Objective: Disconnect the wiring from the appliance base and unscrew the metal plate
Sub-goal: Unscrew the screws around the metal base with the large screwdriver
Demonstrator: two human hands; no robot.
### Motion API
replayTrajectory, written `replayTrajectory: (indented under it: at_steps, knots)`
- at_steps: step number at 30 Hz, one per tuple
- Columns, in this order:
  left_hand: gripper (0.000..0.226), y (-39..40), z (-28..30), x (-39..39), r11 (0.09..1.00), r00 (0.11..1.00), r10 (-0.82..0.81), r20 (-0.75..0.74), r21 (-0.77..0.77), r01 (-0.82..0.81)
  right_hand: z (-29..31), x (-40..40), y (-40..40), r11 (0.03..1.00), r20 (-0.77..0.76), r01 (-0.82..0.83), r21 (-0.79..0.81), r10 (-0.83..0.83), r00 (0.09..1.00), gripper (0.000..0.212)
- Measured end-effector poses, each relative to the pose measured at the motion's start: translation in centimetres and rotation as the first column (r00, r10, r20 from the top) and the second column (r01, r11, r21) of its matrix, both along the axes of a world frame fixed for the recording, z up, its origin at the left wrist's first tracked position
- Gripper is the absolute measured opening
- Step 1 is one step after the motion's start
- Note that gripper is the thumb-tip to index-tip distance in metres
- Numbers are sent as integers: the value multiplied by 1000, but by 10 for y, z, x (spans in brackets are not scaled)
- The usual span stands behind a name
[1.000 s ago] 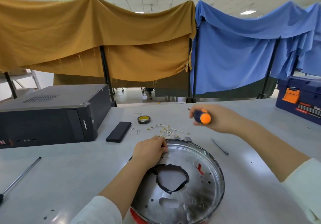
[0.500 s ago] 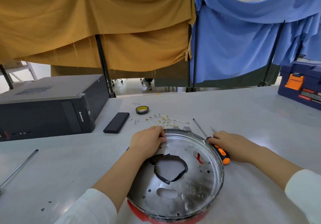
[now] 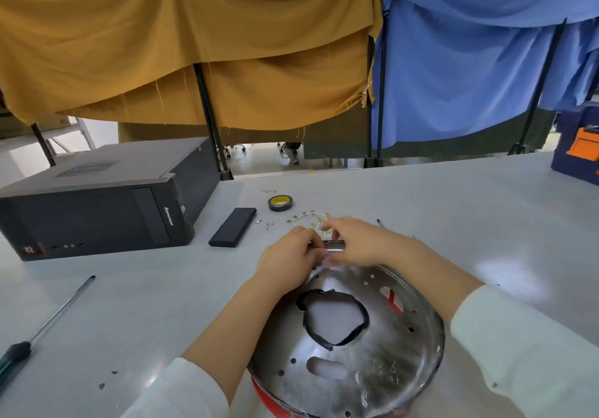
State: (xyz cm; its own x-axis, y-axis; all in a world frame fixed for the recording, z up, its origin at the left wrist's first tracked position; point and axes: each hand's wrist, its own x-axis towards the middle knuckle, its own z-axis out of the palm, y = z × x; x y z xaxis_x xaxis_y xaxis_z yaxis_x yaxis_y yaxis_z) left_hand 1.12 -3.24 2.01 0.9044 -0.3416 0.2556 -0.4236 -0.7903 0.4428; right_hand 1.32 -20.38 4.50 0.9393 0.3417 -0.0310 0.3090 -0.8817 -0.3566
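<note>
Two hands meet at the far rim of the appliance base (image 3: 350, 349), which lies on the bench (image 3: 162, 304) just in front of the person, its shiny metal plate (image 3: 382, 362) facing up and a red edge showing underneath. Well off to the left a long screwdriver (image 3: 42, 323) lies untouched on the bench, with a black computer case (image 3: 97, 203) behind it.

The left hand (image 3: 288, 255) is curled narrow, its fingertips pinched on something small at the rim; it looks like a pale lead, but the blur there makes it hard to be sure. Touching it from the other side, the right hand (image 3: 359, 242) is closed around a small silvery part (image 3: 334, 245), which it holds just above the rim. Beyond the knuckles, loose wiring (image 3: 308, 220) with brass terminals lies on the bench near a roll of tape (image 3: 280, 203).

Judging from this, the step in hand is freeing a connector, not yet the screws. It would go best with the left hand bracing the lead close to its terminal while the right draws the part straight off, never tugging on the wire itself. A slight wiggle is safer than a jerk, since the base sits loose on the bench and could skid. The plate edge looks thin, so fingers should stay clear of it.
</note>
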Motion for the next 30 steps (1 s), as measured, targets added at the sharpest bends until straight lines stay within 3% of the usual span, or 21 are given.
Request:
replayTrajectory:
  at_steps: [2, 4, 5, 7, 8, 9, 12, 15, 17, 23, 27, 30]
  knots:
    - [9, -1, 3, 2, 987, 998, 10, -68, -157, -21, -7, 7, 5, 998, -118, 25, 53, -18, 993, 48]
    - [10, 1, 9, 5, 916, 988, 21, -152, -392, -80, -12, 12, 3, 995, -154, 43, 95, -28, 988, 32]
    - [9, 6, 14, 7, 822, 974, 8, -228, -553, -136, -15, 14, 2, 995, -142, 42, 93, -28, 989, 28]
    - [11, 21, 26, 19, 481, 902, -120, -415, -819, -313, -17, 16, 2, 997, -101, 26, 68, -20, 995, 26]
    - [13, 32, 30, 28, 334, 875, -157, -458, -858, -389, -19, 17, 2, 998, -89, 27, 60, -22, 996, 27]
    - [14, 43, 33, 38, 296, 870, -121, -478, -854, -428, -20, 18, 2, 998, -83, 30, 54, -25, 996, 27]
    - [16, 72, 18, 67, 605, 871, 245, -426, -635, -480, -22, 19, 0, 998, -83, 25, 49, -21, 996, 27]
    - [11, 81, -8, 89, 782, 868, 358, -345, -398, -480, -24, 19, -1, 998, -91, 36, 60, -31, 995, 42]
    - [6, 76, -18, 100, 833, 895, 322, -307, -357, -422, -26, 18, -1, 996, -87, 52, 70, -46, 995, 53]
    - [8, 49, -24, 130, 940, 955, 265, -132, -185, -286, -26, 19, -1, 995, -107, 51, 86, -42, 993, 54]
    - [4, 50, -34, 138, 958, 961, 275, 19, -91, -272, -25, 18, 0, 994, -120, 75, 74, -66, 991, 59]
    - [4, 52, -46, 143, 959, 959, 280, 35, -55, -278, -26, 19, 0, 995, -123, 74, 71, -65, 990, 53]
